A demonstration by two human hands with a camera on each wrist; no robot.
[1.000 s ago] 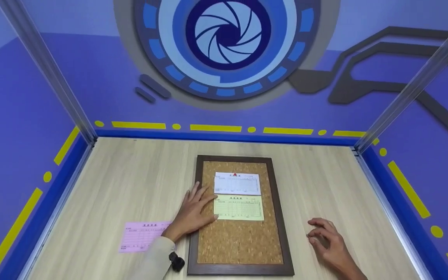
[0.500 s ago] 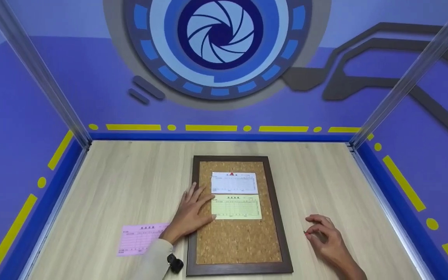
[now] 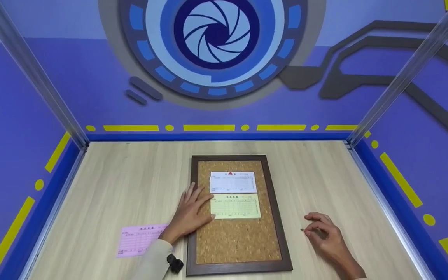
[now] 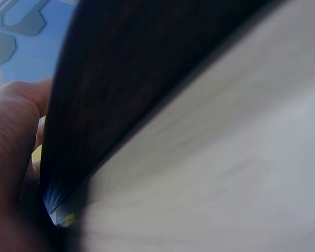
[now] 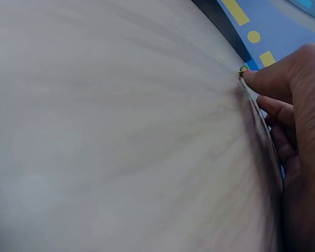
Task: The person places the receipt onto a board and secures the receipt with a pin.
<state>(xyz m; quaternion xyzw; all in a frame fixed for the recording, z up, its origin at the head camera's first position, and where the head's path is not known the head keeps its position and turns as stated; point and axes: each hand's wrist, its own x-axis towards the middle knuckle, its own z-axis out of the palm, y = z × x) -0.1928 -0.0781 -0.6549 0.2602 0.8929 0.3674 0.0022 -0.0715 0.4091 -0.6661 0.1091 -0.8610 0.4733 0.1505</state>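
A framed cork board (image 3: 239,243) lies on the table, with a white printed slip (image 3: 232,183) held at its top by a red pin (image 3: 230,173). Just below that slip lies a yellow-green printed slip (image 3: 235,207). My left hand (image 3: 188,216) rests over the board's left side, fingers spread, thumb and fingertip touching the green slip's left edge. To the right of the board, my right hand (image 3: 327,235) pinches a small thumbtack (image 5: 241,73) between thumb and index finger. Its point sticks out to the left in the head view; its head is mostly hidden by the fingertips.
A pink printed slip (image 3: 138,241) lies on the table left of the board, partly under my left forearm. The wooden table (image 3: 130,175) is bounded by blue walls with metal corner posts (image 3: 41,74).
My right hand has shifted slightly and turned the thumbtack in its fingertips; red showed there half a second ago, now the point shows. My left hand stays on the slip.
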